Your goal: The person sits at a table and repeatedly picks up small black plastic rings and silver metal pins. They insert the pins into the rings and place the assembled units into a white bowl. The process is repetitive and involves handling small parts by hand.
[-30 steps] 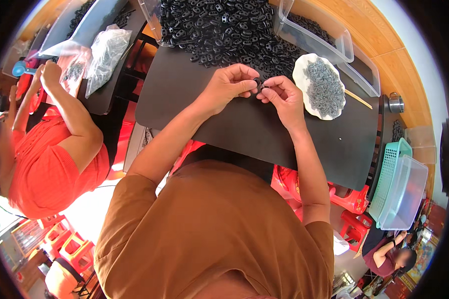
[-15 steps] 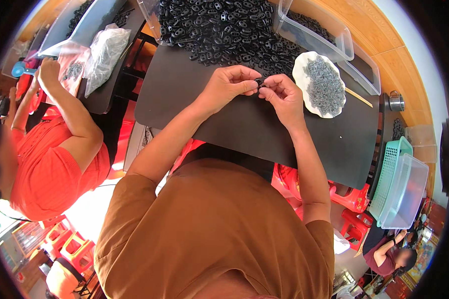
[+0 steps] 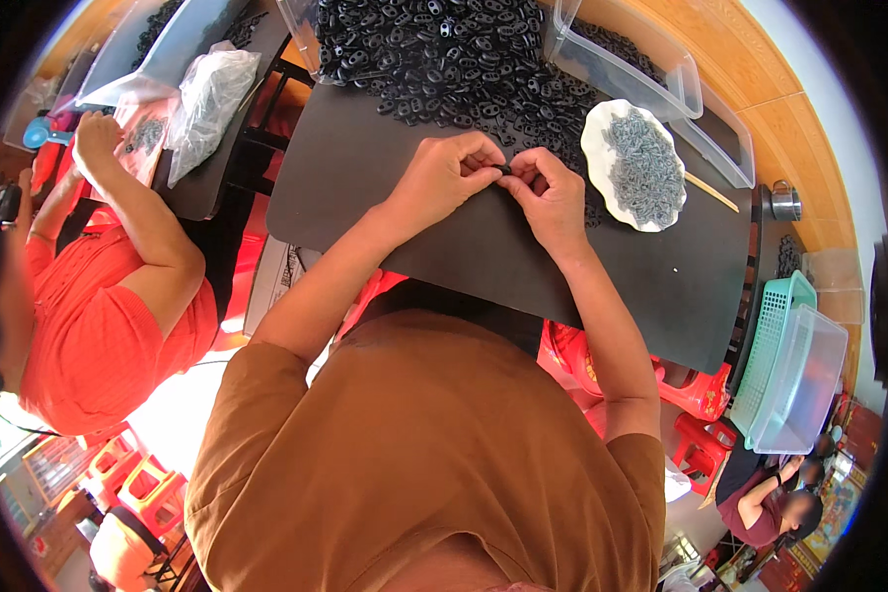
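Note:
Above the dark table my left hand (image 3: 448, 180) and my right hand (image 3: 553, 197) meet, thumbs and fingertips pinched on one small black plastic piece (image 3: 504, 170). It looks like a two-hole cord lock, though my fingers cover most of it. Just beyond the hands spreads a big heap of black two-hole cord lock parts (image 3: 434, 59). To the right of my right hand, a white scalloped dish (image 3: 596, 148) holds a mound of tiny grey pieces (image 3: 645, 173), perhaps springs.
Clear plastic bins (image 3: 627, 74) stand at the back right, and a stick (image 3: 710, 192) pokes out by the dish. A metal cup (image 3: 784, 200) and a green basket (image 3: 772, 345) are farther right. At left, a co-worker in red (image 3: 118, 316) sits beside a plastic bag (image 3: 212, 113).
Both hands have shifted slightly, and the black piece between them sits a little lower and more to the left. The co-worker's hands at left have moved a little.

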